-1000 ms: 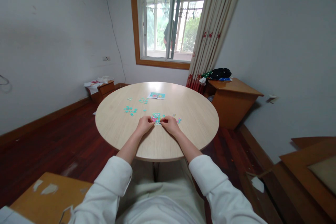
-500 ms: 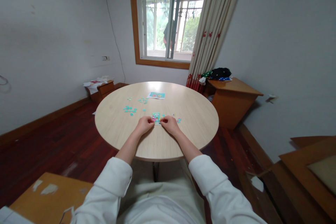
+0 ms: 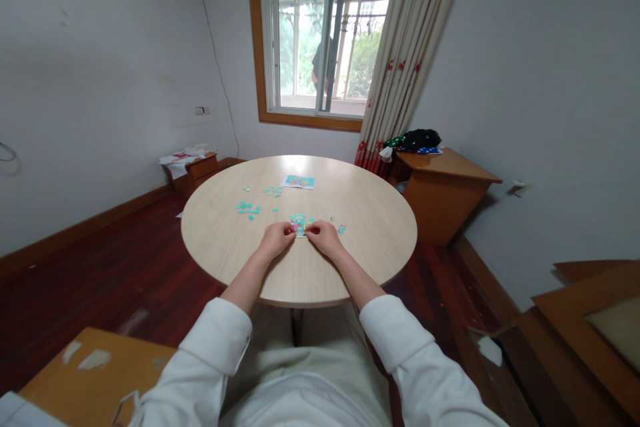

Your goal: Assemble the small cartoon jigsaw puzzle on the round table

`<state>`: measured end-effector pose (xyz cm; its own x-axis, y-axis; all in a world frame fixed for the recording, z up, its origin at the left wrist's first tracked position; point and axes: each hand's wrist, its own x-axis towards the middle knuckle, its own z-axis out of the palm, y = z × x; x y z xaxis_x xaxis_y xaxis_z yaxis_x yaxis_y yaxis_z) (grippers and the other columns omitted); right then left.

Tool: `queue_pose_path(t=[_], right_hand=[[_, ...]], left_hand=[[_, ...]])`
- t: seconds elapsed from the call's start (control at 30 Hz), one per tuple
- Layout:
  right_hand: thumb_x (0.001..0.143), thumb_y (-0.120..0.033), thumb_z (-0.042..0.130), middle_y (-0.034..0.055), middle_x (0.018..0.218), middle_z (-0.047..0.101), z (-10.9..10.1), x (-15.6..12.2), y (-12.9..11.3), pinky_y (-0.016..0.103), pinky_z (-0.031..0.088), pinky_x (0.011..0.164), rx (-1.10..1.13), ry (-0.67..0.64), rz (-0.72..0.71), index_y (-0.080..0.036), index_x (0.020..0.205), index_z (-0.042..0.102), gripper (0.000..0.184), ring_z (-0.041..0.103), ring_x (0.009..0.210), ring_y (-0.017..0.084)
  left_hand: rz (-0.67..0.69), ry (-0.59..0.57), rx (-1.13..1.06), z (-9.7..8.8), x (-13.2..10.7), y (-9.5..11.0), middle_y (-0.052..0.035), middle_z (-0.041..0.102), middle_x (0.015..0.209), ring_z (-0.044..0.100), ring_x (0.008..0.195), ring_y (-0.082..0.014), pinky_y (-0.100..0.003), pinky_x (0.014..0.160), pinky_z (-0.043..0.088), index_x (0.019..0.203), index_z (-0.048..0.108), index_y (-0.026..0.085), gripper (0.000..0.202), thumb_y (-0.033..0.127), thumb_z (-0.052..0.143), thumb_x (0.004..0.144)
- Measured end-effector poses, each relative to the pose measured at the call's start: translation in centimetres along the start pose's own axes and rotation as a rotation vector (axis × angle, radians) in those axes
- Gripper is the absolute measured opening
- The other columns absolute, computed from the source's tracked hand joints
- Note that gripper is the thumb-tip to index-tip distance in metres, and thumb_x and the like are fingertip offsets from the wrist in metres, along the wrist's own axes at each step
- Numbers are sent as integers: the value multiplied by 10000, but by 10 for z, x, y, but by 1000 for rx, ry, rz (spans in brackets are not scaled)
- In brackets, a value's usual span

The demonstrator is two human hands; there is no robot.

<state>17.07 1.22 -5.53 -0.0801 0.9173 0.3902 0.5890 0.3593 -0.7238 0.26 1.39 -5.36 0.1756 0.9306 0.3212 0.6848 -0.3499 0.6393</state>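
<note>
A partly joined jigsaw puzzle [image 3: 299, 224], turquoise and pink, lies flat on the round wooden table [image 3: 300, 273]. Curled round its left edge, my left hand [image 3: 278, 239] has thumb and fingers closed in a pinch. From the opposite side my right hand [image 3: 324, 237] pinches the lower right edge. The fingers cover both sides of the puzzle, so any single piece in them is hidden. Loose jigsaw pieces [image 3: 341, 230] lie just right of my right hand. More turquoise pieces [image 3: 247, 209] are spread to the left, beyond my left hand.
A picture card [image 3: 299, 182] lies toward the far side of the table, with a small group of pieces [image 3: 273, 192] beside it. At the right stands a wooden desk [image 3: 445, 180] with dark cloth [image 3: 421, 140] on it. A person [image 3: 323, 67] is visible through the window.
My left hand has shifted very slightly to the right along the puzzle's edge. My right hand keeps its place, and the loose pieces and card are unmoved.
</note>
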Motion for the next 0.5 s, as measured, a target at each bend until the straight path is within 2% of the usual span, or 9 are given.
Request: queue_pose_path(t=[0.27, 0.5], right_hand=[[670, -135, 593, 29, 723, 672, 0, 0, 1, 228, 436, 649, -27, -2, -5, -168, 706, 700, 117, 584, 667, 132], [672, -140, 598, 33, 734, 673, 3, 2, 7, 230, 438, 658, -25, -5, 4, -167, 715, 700, 113, 589, 681, 134]], left_hand=[[-39, -4, 23, -4, -2, 8, -46, 654, 640, 547, 621, -144, -231, 594, 366, 656, 666, 140, 179, 253, 532, 695], [-173, 183, -84, -12, 2, 5, -47, 651, 646, 553, 618, -141, -232, 598, 381, 694, 685, 121, 239, 191, 457, 679]])
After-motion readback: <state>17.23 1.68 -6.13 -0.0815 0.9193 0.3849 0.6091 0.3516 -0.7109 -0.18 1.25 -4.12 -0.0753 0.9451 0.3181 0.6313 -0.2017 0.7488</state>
